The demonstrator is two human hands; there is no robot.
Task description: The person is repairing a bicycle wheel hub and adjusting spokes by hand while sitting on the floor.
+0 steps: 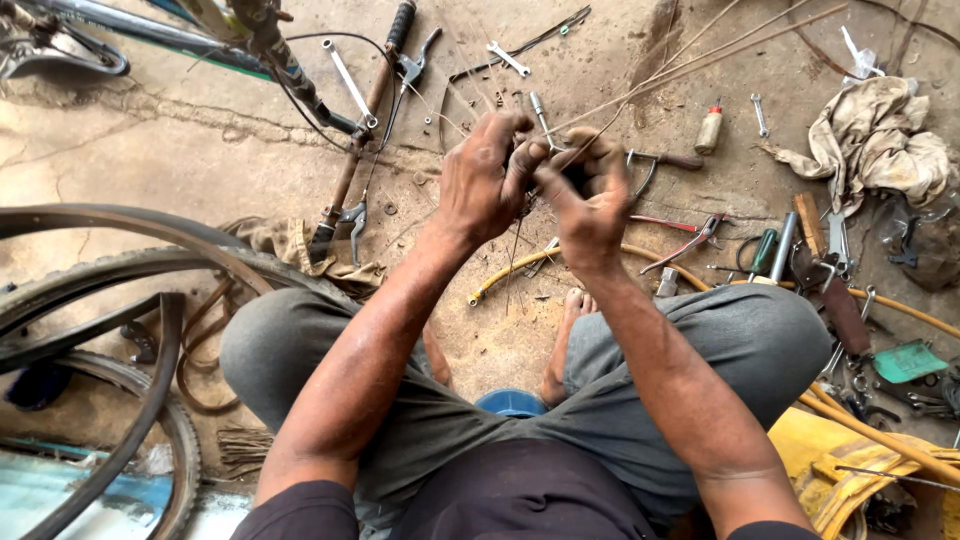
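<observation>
My left hand (485, 175) and my right hand (590, 195) are held close together over the floor, both closed on a bundle of thin metal spokes (690, 62). The spokes run from my fingers up and to the right, fanning out. A small dark part sits between my fingers at the spoke ends; I cannot tell what it is. A few loose thin wires hang down below my hands. I am seated low with my knees spread in grey trousers (740, 335).
Bicycle tyres and a rim (120, 290) lie at the left. A bicycle frame and handlebar (350, 150) lie at the top left. Spanners (348, 80), pliers (690, 238), a small bottle (709, 128), a rag (880, 140) and a yellow hose (520, 268) are scattered on the concrete.
</observation>
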